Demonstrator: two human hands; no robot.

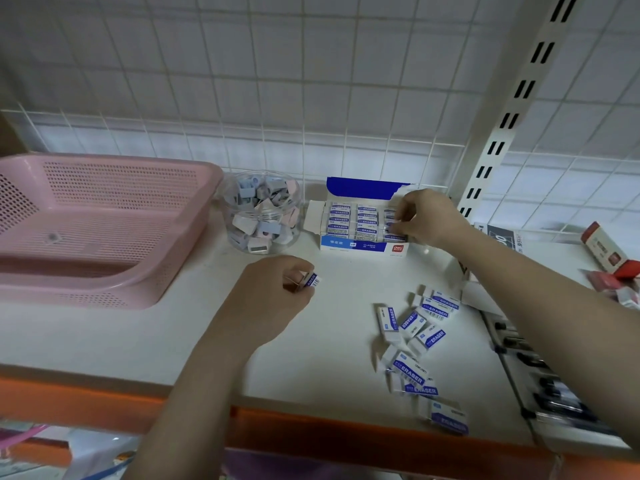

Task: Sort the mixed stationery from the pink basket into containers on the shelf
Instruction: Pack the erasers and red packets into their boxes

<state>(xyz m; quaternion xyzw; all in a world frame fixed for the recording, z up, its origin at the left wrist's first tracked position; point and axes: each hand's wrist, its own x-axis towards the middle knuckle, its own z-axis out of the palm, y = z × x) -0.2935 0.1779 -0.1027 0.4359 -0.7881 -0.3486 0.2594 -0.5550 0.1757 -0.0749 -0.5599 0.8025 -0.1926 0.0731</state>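
A white shelf [145,344] with an orange front edge [311,427] runs below a white wire grid [277,81] on a tiled wall, and at its back stands the open eraser box [360,216], the landmark here. Left of the box sit a clear jar [261,211] of small sharpeners and, beyond it, the pink basket [90,226]; bare shelf lies in front of the box, toward the edge. The right hand [424,216] curls its fingers on erasers in the box's right end, the left hand [273,292] in front pinches one eraser [311,280], and loose erasers [415,341] lie front-right.
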